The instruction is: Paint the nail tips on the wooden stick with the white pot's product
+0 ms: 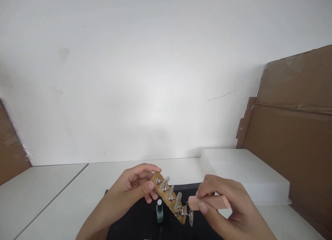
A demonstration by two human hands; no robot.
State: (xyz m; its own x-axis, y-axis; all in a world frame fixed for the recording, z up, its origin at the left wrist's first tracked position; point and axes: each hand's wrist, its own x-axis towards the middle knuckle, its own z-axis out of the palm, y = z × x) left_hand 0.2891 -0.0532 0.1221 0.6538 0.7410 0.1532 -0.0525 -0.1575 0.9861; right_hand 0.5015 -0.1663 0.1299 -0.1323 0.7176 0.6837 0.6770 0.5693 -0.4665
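Observation:
My left hand [138,184] pinches the upper left end of a tan nail tip stand [166,195], which tilts down to the right. Along it stand several metal pegs bearing clear false nail tips [178,200]. Between the thumb and fingers of my right hand [223,205] is a nail polish brush with a thick peach handle [209,202]. Its dark tip end points left, close to the nail tips at the stand's lower end; whether it touches one I cannot tell. Below the stand, a small teal bottle [159,214] with a dark neck and pale top stands upright.
A black mat [129,219] lies under my hands on a white table [62,198]. At the back right sits a translucent white plastic box [243,174]. Brown cardboard [293,136] rises on the right, more cardboard [11,143] on the left, and a white wall [155,77] behind.

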